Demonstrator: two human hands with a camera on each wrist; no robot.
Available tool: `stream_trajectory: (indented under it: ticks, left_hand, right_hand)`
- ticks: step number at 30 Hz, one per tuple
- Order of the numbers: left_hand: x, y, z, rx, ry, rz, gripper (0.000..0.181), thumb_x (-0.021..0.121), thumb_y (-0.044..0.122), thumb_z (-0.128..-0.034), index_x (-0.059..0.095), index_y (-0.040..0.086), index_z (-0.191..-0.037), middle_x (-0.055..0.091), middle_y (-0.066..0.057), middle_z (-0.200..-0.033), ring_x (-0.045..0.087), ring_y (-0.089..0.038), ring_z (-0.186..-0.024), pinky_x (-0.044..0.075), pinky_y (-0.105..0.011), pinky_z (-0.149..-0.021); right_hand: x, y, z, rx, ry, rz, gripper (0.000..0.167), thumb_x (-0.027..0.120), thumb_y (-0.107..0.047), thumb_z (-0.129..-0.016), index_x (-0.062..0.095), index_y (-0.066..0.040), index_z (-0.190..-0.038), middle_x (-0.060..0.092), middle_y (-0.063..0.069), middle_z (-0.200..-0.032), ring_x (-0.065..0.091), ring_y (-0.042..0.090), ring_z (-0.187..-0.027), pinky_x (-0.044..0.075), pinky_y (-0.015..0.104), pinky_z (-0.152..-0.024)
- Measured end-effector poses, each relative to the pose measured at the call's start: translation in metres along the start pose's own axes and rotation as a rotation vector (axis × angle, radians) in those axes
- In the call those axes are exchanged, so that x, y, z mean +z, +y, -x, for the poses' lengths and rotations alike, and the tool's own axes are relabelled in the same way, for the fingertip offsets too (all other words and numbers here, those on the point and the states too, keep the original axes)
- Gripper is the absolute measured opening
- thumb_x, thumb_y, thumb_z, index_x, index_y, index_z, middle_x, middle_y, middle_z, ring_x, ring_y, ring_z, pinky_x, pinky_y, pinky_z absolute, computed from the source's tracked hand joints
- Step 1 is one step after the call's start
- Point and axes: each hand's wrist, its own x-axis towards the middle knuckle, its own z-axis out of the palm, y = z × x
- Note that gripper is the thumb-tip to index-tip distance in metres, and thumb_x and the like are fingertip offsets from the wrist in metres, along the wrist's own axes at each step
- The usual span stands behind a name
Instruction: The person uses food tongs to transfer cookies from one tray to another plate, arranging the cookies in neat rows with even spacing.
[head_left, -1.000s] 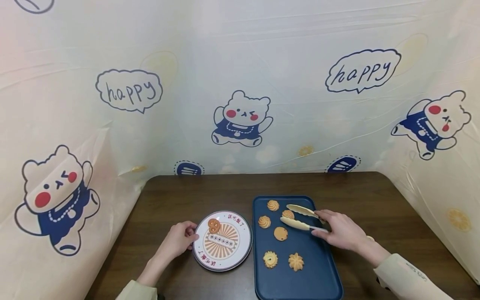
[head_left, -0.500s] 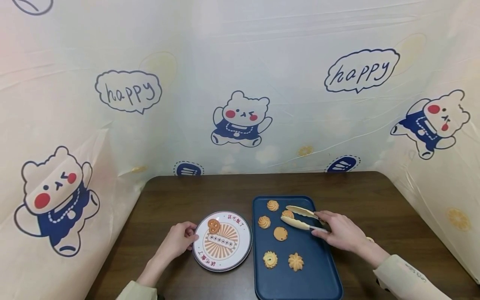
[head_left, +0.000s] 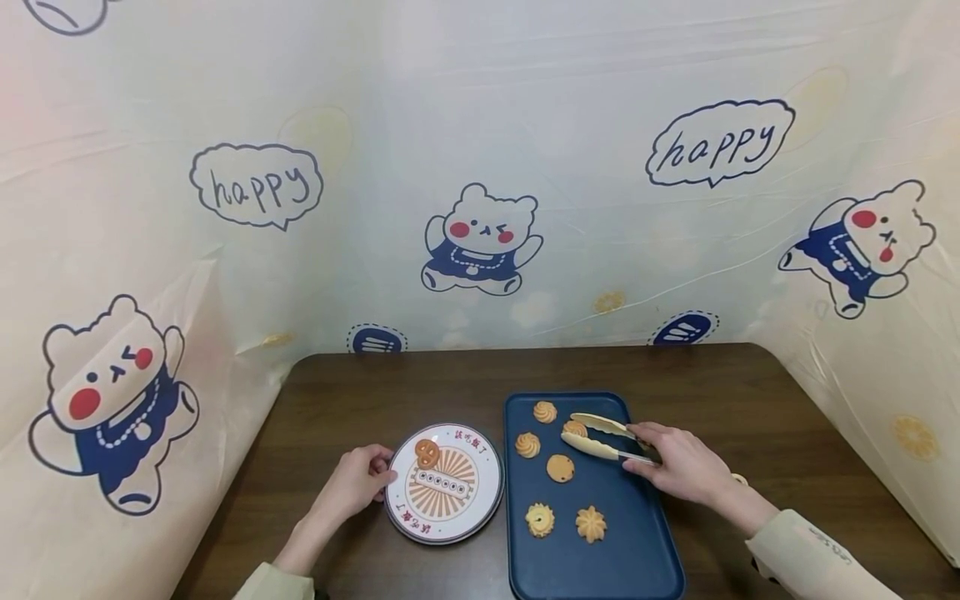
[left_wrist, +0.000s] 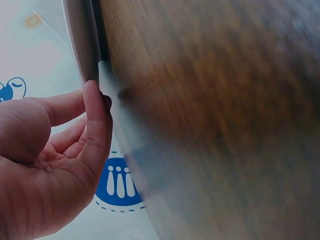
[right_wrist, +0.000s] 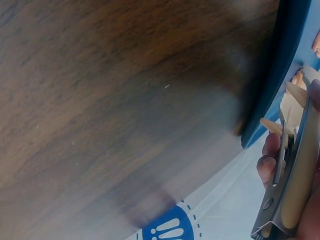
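Lying between the hands [head_left: 358, 480] [head_left: 681, 463], plate [head_left: 444, 503], cookies [head_left: 560, 468]

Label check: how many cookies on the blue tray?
6: far cookie, left cookie, partly hidden cookie between the tongs, spotted cookie near the middle, near-left cookie, near-right cookie.

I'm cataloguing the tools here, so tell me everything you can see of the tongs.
The tongs have long cream ends, metal-looking arms and a cream inlay on the handle. The right hand grips them, and they point toward the person's left. Their ends stand apart over the blue tray, one on each side of a cookie; whether they touch it, I can't tell.
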Motion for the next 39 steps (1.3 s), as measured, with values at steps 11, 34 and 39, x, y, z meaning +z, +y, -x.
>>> stream_trajectory:
  ticks: [11,34,39]
  left_hand:
    - [0.001,-0.002,-0.002,0.001,0.006,-0.003,0.030,0.073,0.002,-0.0887,0.063,-0.006,-0.116,0.054,-0.006,-0.080,0.056,-0.016,-0.064,0.055,-0.028,-0.056]
    - [0.002,-0.002,-0.002,-0.010,0.004,0.010,0.028,0.072,0.001,-0.0892,0.063,-0.007,-0.115,0.054,-0.006,-0.079,0.057,-0.016,-0.064,0.055,-0.028,-0.055]
    - [0.002,-0.003,-0.003,-0.006,0.007,0.012,0.028,0.072,0.000,-0.0888,0.063,-0.007,-0.114,0.054,-0.006,-0.079,0.057,-0.016,-0.064,0.054,-0.028,-0.055]
  right_hand:
    - [-0.005,0.000,-0.003,-0.029,0.015,-0.003,0.057,0.076,-0.037,-0.088,0.063,0.000,-0.130,0.065,0.019,-0.124,0.069,0.030,-0.101,0.056,0.050,-0.082]
    - [-0.017,-0.040,-0.034,-0.151,0.036,0.027,0.057,0.073,-0.040,-0.090,0.063,-0.003,-0.132,0.064,0.015,-0.128,0.068,0.012,-0.082,0.058,0.037,-0.073]
    - [-0.011,-0.050,-0.042,-0.187,0.021,0.022,0.056,0.073,-0.040,-0.091,0.062,-0.004,-0.132,0.064,0.014,-0.128,0.060,0.005,-0.073,0.055,0.030,-0.068]
